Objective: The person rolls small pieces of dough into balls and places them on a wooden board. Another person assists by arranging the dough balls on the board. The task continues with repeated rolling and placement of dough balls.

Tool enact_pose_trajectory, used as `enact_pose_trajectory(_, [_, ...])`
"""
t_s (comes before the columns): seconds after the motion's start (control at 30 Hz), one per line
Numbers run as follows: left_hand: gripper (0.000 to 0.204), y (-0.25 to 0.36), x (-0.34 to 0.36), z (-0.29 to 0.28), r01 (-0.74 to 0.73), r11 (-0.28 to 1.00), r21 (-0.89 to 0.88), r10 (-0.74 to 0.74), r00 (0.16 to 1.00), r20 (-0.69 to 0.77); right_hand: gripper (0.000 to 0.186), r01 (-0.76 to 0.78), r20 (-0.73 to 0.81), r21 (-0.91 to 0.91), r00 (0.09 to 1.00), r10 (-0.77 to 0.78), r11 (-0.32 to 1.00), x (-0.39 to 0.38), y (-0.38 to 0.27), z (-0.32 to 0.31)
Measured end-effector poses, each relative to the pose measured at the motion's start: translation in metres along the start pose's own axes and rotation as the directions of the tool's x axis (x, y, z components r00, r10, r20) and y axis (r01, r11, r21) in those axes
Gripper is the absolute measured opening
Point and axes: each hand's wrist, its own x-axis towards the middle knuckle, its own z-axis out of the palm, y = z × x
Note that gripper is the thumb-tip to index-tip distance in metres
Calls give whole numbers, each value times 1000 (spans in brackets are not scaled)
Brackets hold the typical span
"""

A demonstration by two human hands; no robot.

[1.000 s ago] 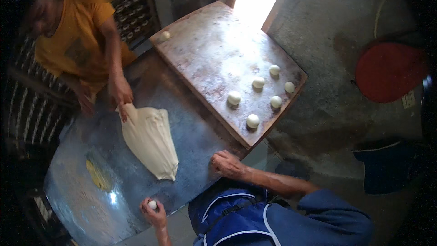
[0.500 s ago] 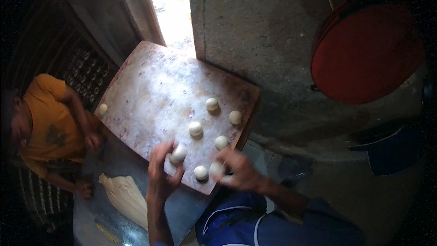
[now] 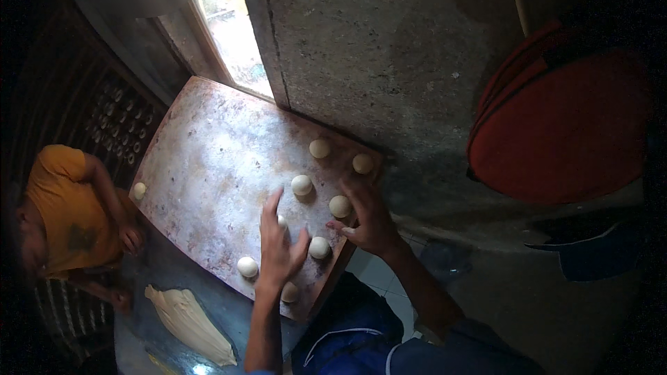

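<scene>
Pale round dough balls lie on a floured wooden board. My left hand is over the board's near part, fingers and thumb apart. Its fingers partly hide one dough ball; whether they touch it I cannot tell. Another dough ball sits beside my left wrist, and one more to its left. My right hand is at the board's right edge, thumb and index finger spread on either side of a dough ball, without a visible grip. Between the hands rests a dough ball.
More dough balls lie farther back, and one at the left edge. A flat dough sheet lies on the grey table. A person in an orange shirt is at the left. A red round bag hangs on the wall.
The view has shifted. My left hand has moved right, leaving a dough ball on its left. My right hand has moved up from the near dough ball to one farther back.
</scene>
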Motion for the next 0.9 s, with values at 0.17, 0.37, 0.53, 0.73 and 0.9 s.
enact_pose_trajectory(0.17, [59, 9, -139, -51, 303, 931, -204, -316, 948, -36, 46, -104, 195, 117, 978, 80, 988, 1, -16, 30])
enact_pose_trajectory(0.37, [54, 25, -233, -90, 156, 897, -415, -309, 891, -333, 39, -745, 854, 521, 453, -257, 417, -53, -150, 66])
enact_pose_trajectory(0.53, [27, 35, -336, -118, 302, 876, -376, -470, 713, -521, 29, -668, 834, 466, 112, -541, 580, -96, -214, 142])
enact_pose_trajectory(0.73, [17, 16, -419, -159, 135, 908, -397, -340, 793, -506, 33, 374, 470, 291, 746, -472, 881, -212, -210, 214])
enact_pose_trajectory(0.9, [13, -111, -411, -197, 698, 629, 343, -345, 645, -682, 45, 528, 460, -48, 766, -450, 848, -192, -230, 258])
